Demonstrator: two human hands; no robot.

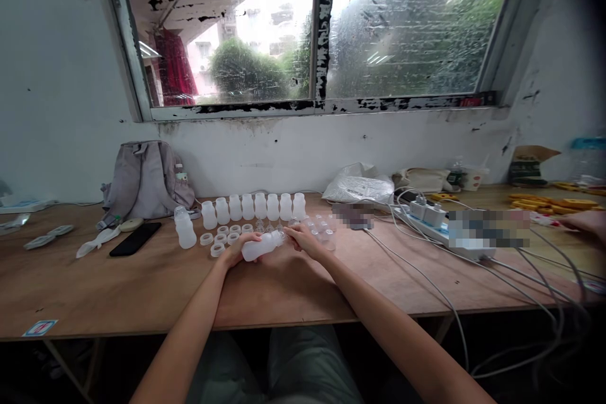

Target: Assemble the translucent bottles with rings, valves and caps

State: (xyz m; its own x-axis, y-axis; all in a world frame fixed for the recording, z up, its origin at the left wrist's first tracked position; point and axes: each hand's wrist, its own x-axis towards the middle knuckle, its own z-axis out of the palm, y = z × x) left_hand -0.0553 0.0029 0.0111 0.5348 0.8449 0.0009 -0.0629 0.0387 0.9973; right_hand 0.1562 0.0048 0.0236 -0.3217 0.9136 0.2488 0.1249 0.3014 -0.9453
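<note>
My left hand [240,250] is wrapped round a frosted white baby bottle [259,249], which lies tilted on its side above the table. At the bottle's mouth end, to the right, the fingers of my right hand [303,240] close on a clear teat [280,237]; its exact seating is too small to tell. Behind stands a row of several open frosted bottles [247,207]. White screw rings [219,249] lie left of my left hand. More clear teats [269,226] stand behind the held bottle. Clear caps [326,238] sit beyond my right hand. A bottle with its top fitted [184,228] stands apart at left.
A black phone [135,239] and a grey backpack [144,180] are on the left. Rightward lie a plastic bag [360,184], a power strip [466,245] and trailing cables [416,271]. Another person's hand [584,221] is at the far right, near yellow items [549,204].
</note>
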